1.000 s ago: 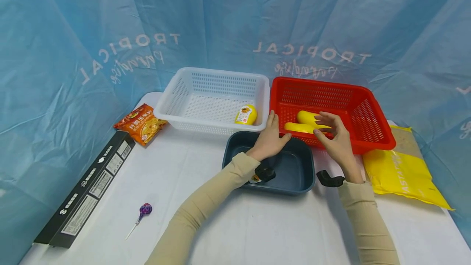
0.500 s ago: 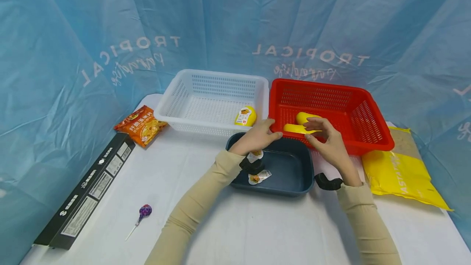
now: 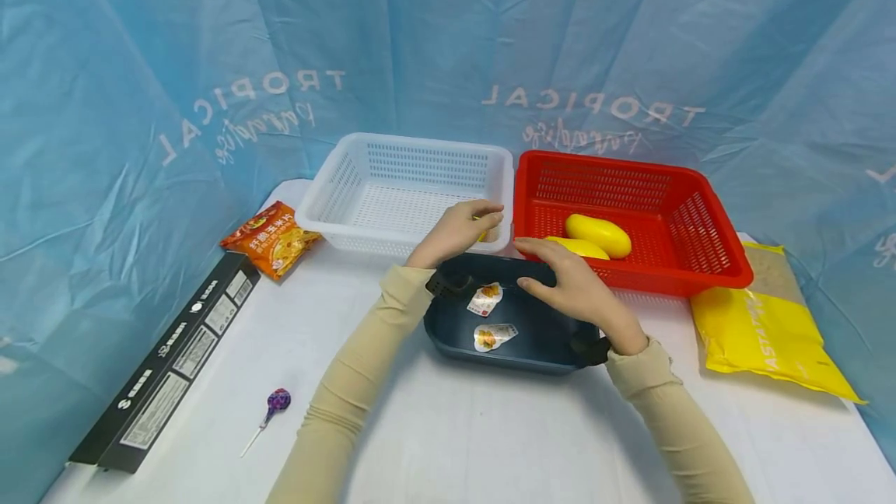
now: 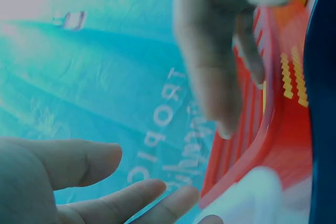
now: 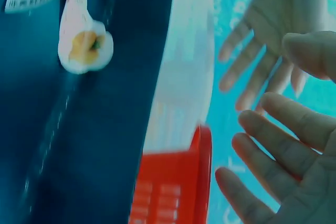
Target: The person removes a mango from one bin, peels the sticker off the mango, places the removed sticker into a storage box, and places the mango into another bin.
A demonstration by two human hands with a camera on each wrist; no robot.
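My left hand point(image 3: 455, 233) hovers over the front right corner of the white basket point(image 3: 357, 233), fingers extended. A labelled yellow mango-like fruit point(image 3: 482, 236) in that basket is mostly hidden by it. Above the dark blue tray point(image 3: 546, 344) is my right hand point(image 3: 577, 294), fingers spread and holding nothing, its fingertips near the red basket's front left corner. Two white labels with fruit pictures, one nearer the back point(image 3: 484, 299) and one nearer the front point(image 3: 495, 336), lie in the tray. The red basket point(image 3: 700, 280) holds two plain yellow mango-like fruits point(image 3: 602, 236).
Left of the baskets lie an orange snack bag point(image 3: 273, 239) and a long black box point(image 3: 168, 364). A purple lollipop point(image 3: 277, 401) rests on the white tablecloth point(image 3: 448, 442). A yellow packet point(image 3: 763, 325) stands by the red basket. A blue curtain point(image 3: 434, 45) hangs behind.
My right hand has moved left from the yellow fruits in the red basket to above the tray. The left hand has shifted left to the white basket's corner, uncovering the two labels.
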